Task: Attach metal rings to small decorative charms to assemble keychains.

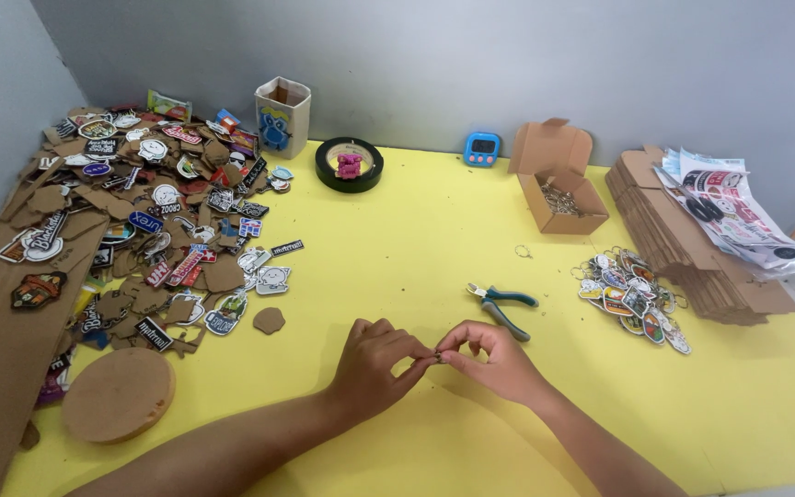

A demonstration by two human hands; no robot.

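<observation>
Pinching together over the near middle of the yellow desk (397,248), the left hand (374,364) and right hand (494,361) meet fingertip to fingertip around a tiny metal piece (437,353), too small to identify for sure, though it looks like a little ring or clasp. Both hands are curled nearly closed, thumbs and forefingers pressed on the piece from either side, which I take as the way to steady something that small while working it. They hover just above the desk surface at about six o'clock, close to the body where the grip is easiest to see. Green-handled pliers (504,302) lie just beyond the right hand at roughly one o'clock from it, set down within easy reach. Further out at two o'clock sits a heap of finished keychains (635,299) with rings attached, and behind them an open cardboard box (558,189) holding loose metal rings, so supplies and finished pieces stay on the right. A stack of flat cardboard (683,244) with printed sheets (733,207) on top lies at three o'clock. Spread across the left, from nine to eleven o'clock, is a wide pile of cut-out stickers (154,216), apparently the unworked stock, with a round wooden disc (120,394) at eight o'clock. A blue timer (482,149) stands at the far edge.
</observation>
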